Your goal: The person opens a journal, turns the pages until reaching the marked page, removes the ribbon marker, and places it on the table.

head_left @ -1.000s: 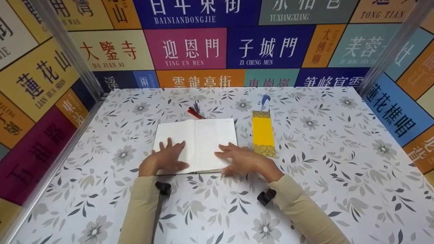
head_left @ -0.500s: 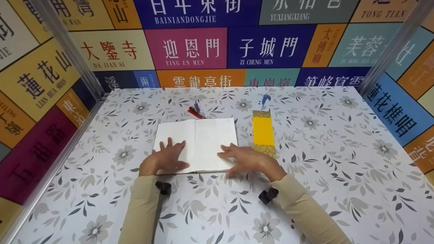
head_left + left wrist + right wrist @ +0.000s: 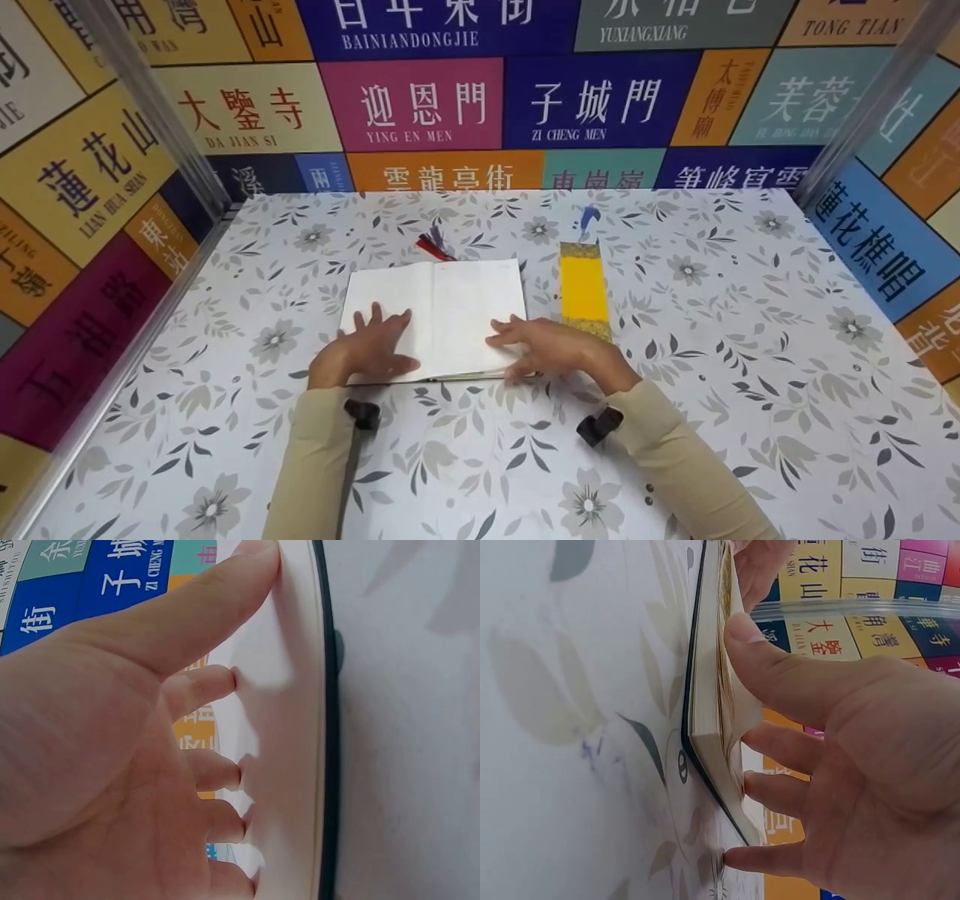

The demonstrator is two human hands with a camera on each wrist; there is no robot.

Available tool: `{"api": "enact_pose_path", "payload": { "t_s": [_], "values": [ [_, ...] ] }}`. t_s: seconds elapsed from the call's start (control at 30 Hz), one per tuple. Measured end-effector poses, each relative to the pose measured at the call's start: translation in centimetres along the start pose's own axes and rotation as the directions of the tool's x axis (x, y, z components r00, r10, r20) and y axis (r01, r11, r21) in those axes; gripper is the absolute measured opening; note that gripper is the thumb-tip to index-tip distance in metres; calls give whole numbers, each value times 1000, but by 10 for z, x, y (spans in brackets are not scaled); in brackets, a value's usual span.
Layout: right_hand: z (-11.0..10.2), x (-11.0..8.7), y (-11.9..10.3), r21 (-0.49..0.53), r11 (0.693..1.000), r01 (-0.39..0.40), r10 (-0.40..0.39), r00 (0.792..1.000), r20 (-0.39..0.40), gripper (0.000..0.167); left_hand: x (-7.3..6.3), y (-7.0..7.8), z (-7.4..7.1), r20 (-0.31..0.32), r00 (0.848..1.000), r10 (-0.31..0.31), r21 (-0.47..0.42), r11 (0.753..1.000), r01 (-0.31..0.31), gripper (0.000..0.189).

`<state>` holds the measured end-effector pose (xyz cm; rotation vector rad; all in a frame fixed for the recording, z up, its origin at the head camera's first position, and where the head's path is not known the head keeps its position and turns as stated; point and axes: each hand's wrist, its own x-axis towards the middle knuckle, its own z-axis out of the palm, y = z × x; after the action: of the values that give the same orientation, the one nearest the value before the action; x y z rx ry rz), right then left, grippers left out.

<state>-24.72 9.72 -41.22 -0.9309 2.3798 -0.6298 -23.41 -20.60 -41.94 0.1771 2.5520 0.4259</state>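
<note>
An open book with blank white pages (image 3: 465,300) lies on the table, its dark cover edge showing along the side in the left wrist view. My left hand (image 3: 367,349) rests on the left page with spread fingers, fingertips and thumb against the paper. Over the right page's lower outer part, my right hand (image 3: 555,349) has its fingers extended. In the right wrist view its thumb (image 3: 754,652) is at the edge of the upper pages, which stand slightly raised from the thick page block (image 3: 706,709). One fingertip reaches past the cover to the tabletop.
Right of the book lies a yellow bookmark (image 3: 583,289) with glittery gold ends and a blue tassel (image 3: 589,219). A red and purple tassel (image 3: 435,246) sticks out above the book. Printed panels (image 3: 420,105) enclose the flower-patterned table (image 3: 450,465) at the back and sides.
My right hand has shifted slightly right toward the book's outer edge, and the lower right page corner is now a little raised. My left hand has stayed in place.
</note>
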Motion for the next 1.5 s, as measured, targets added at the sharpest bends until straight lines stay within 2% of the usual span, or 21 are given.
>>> {"api": "enact_pose_path", "payload": {
  "t_s": [0.2,0.4,0.57,0.7,0.8,0.9,1.03,1.2,1.3,1.37,1.5],
  "values": [
    [-3,0,5,22,1000,16,-15,999,-31,53,-1,0,-1,1,1000,7,-18,1000,-7,88],
    [-3,3,17,81,996,38,-26,988,-150,46,0,-2,-1,-6,1000,16,-44,999,-16,89],
    [-1,7,29,129,992,6,29,964,-265,41,-1,-2,2,-3,1000,4,-31,1000,-4,89],
    [-2,10,34,144,990,-9,61,931,-359,53,0,-2,2,-5,1000,4,-17,1000,-4,89],
    [-4,12,35,255,967,-1,113,899,-422,64,1,-2,2,-2,1000,3,-13,1000,-3,88],
    [-7,12,34,432,901,34,174,884,-434,71,2,-2,0,3,1000,3,-16,1000,-3,89],
    [-9,15,34,641,760,107,218,887,-407,70,1,-3,0,7,1000,10,-18,1000,-10,90],
    [-8,18,32,803,585,116,289,895,-340,62,-1,-2,0,1,1000,28,-25,999,-28,90],
    [-5,21,31,862,496,105,336,892,-302,59,-1,-3,0,-10,999,45,-36,998,-45,90],
    [-2,23,30,888,452,84,378,884,-276,57,-1,-3,0,-13,999,48,-36,998,-49,91],
    [3,29,29,901,433,34,444,862,-246,58,-1,-4,0,-7,999,36,-27,999,-36,90]
  ]
}}
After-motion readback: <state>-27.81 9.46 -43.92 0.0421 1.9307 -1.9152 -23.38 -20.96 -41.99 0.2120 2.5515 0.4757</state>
